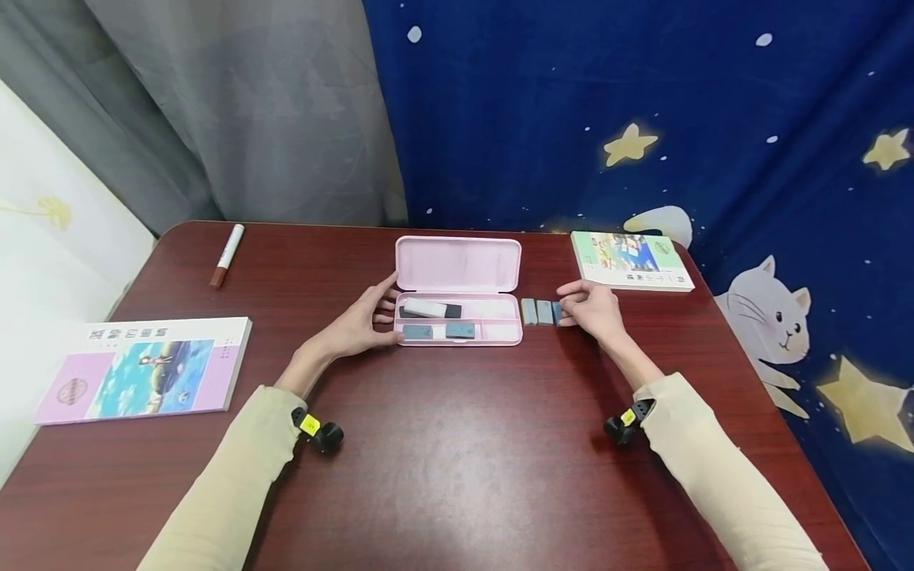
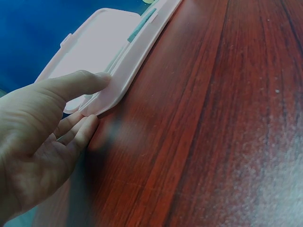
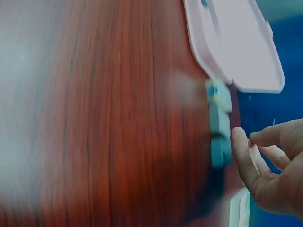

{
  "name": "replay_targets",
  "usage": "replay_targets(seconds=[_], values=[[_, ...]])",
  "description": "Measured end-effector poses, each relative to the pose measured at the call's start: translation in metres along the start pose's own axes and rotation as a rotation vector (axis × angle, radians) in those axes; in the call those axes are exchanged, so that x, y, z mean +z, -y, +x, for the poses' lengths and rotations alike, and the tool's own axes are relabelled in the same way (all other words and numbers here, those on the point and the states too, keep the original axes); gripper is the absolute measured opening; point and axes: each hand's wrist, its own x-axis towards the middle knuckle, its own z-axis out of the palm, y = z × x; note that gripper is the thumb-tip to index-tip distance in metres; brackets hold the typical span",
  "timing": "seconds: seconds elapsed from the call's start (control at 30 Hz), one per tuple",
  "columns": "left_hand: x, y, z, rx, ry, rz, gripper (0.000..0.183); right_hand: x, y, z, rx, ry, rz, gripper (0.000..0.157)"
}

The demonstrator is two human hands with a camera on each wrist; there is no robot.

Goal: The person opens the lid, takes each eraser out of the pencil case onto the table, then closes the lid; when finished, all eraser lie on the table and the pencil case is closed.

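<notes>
An open pink pencil case [image 1: 498, 331] lies at the table's middle, its lid [image 1: 458, 264] tilted back. My left hand [image 1: 353, 325] holds its left end; in the left wrist view the thumb lies on the near wall and fingertips are at the corner. Two blue-grey erasers [image 1: 460, 330] sit in the front compartment, and a white and black block [image 1: 424, 308] in the back one. Right of the case, three eraser-like blocks [image 1: 544, 312] stand in a row. My right hand [image 1: 594, 309] is at the outermost block [image 3: 221, 152], fingers loosely bent, a slight gap showing in the right wrist view.
A purple-and-white book [image 1: 153, 369] lies on the left, with a white and brown marker [image 1: 227, 255] behind it. A green-edged book [image 1: 631, 262] rests at the back right. Curtains [image 1: 528, 111] hang behind the table's far edge.
</notes>
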Motion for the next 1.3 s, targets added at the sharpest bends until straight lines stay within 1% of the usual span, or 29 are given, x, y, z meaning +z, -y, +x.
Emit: replay_targets(seconds=[0.23,0.33,0.47,0.57,0.77,0.93,1.03,1.2,1.3], values=[[0.001,0.0,0.001,0.002,0.0,-0.012,0.105,0.031,0.019,-0.002,-0.104,0.049,-0.07,0.021],[0.002,0.0,0.001,0.01,0.004,-0.009,0.104,0.045,0.024,-0.005,-0.132,0.077,-0.073,0.02],[0.001,0.001,0.0,0.009,0.003,-0.001,0.104,0.062,0.032,-0.009,-0.171,0.121,-0.114,0.021],[0.0,0.001,-0.001,-0.006,0.005,0.004,0.104,0.075,0.038,-0.012,-0.21,0.152,-0.158,0.022],[0.0,0.001,-0.001,-0.014,0.011,0.017,0.104,0.096,0.045,-0.012,-0.313,0.172,-0.263,0.017],[0.0,0.002,-0.001,-0.007,0.006,0.017,0.105,0.108,0.05,-0.012,-0.338,0.242,-0.248,0.015],[0.0,0.002,-0.001,-0.005,0.004,0.012,0.105,0.112,0.054,-0.013,-0.347,0.276,-0.262,0.013],[0.0,0.0,-0.001,-0.013,0.012,0.013,0.105,0.115,0.057,-0.012,-0.368,0.342,-0.324,0.013],[-0.001,-0.001,0.0,-0.017,0.017,0.021,0.105,0.117,0.058,-0.011,-0.42,0.392,-0.378,0.015]])
